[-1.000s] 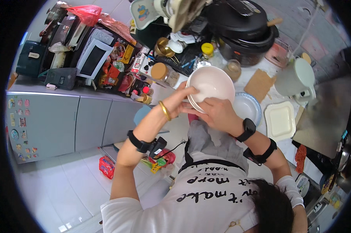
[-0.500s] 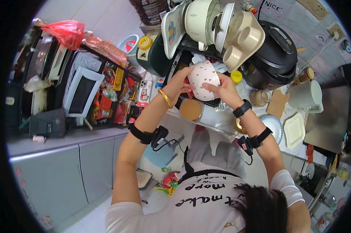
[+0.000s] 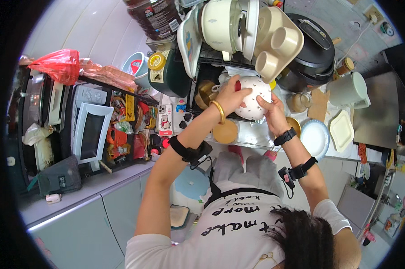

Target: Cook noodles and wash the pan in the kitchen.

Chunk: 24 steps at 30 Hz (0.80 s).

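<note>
A white bowl (image 3: 256, 99) printed with small dark motifs is held between my two hands, its rounded outside facing up. My left hand (image 3: 232, 95) grips its left side, fingers closed on it beside a small red part. My right hand (image 3: 275, 113) holds the right side, thumb lying on the printed surface. The bowl is above the lower level of a black wire rack (image 3: 213, 61). Brass-coloured cookware (image 3: 205, 93) stands in the rack just left of the bowl. Nearer me, below the bowl, is a container with a tan top (image 3: 225, 131). The bowl's inside is hidden.
On the rack's upper level stand a cream pot (image 3: 216, 24) and a beige cup holder (image 3: 281, 40). A black rice cooker (image 3: 312, 51) is at right, with a pale pitcher (image 3: 350, 89), a blue-rimmed plate (image 3: 315, 139) and a cream tray (image 3: 341, 131). A phone (image 3: 165, 120) lies left.
The bowl has moved right and turned, showing a rounder outline. My left hand has shifted right and over its side, uncovering the brass-coloured cookware; the whole view has shifted somewhat.
</note>
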Motion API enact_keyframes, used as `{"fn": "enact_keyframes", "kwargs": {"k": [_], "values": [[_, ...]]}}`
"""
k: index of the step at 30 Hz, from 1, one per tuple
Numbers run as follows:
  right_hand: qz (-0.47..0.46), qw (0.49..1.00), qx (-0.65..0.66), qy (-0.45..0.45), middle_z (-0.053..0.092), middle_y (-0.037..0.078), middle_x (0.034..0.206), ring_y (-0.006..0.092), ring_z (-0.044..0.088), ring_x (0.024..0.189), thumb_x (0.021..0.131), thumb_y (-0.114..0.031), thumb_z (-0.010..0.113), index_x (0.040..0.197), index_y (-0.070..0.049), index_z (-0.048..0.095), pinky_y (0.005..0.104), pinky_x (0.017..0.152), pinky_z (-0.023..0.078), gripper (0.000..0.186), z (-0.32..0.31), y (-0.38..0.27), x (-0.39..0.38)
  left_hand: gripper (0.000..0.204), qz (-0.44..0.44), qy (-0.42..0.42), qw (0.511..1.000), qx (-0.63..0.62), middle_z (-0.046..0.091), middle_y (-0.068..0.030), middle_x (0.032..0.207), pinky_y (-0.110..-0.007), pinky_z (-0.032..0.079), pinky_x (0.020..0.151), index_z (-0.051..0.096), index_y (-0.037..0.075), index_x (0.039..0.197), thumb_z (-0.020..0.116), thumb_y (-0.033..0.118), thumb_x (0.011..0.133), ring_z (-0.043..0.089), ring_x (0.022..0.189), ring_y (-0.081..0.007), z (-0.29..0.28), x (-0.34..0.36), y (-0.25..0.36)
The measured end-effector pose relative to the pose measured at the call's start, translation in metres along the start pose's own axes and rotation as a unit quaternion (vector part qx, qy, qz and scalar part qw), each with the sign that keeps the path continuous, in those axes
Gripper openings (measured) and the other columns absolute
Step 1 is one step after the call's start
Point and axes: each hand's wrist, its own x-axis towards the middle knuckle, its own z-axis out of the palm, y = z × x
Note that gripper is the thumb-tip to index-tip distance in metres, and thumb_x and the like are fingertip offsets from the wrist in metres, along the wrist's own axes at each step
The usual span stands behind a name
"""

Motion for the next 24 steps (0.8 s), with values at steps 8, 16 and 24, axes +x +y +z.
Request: {"fn": "enact_keyframes", "kwargs": {"k": [8, 16, 24], "values": [[-0.025, 0.999, -0.005, 0.024, 0.065, 0.009, 0.104, 0.0148, 0.063, 0.091, 0.082, -0.004, 0.070, 0.114, -0.001, 0.054, 0.0299, 0.081, 0.051, 0.036, 0.003, 0.028, 0.011, 0.071, 0.068, 0.353, 0.843, 0.401, 0.047, -0.0253, 0.122, -0.045, 0.035, 0.101, 0.046, 0.004, 0.127, 0.074, 0.034, 0.069, 0.045, 0.116, -0.0395, -0.088, 0.012, -0.113], [-0.035, 0.999, -0.016, 0.039, 0.065, 0.010, 0.104, 0.0155, 0.064, 0.090, 0.082, -0.006, 0.070, 0.114, 0.000, 0.054, 0.0302, 0.081, 0.051, 0.037, -0.008, 0.028, 0.010, 0.050, -0.059, 0.204, 0.855, 0.472, 0.051, -0.0310, 0.116, -0.045, 0.044, 0.094, 0.038, -0.001, 0.117, 0.065, 0.020, 0.080, 0.053, 0.111, -0.0419, -0.056, 0.029, -0.092], [-0.061, 0.997, -0.039, 0.041, 0.065, 0.009, 0.104, 0.0153, 0.063, 0.090, 0.081, -0.008, 0.072, 0.114, 0.000, 0.054, 0.0291, 0.081, 0.051, 0.038, -0.008, 0.028, 0.014, 0.057, -0.061, 0.187, 0.877, 0.438, 0.056, -0.0338, 0.107, -0.048, 0.046, 0.090, 0.032, -0.005, 0.115, 0.058, 0.033, 0.082, 0.058, 0.101, -0.0456, -0.026, 0.040, -0.061]]}}
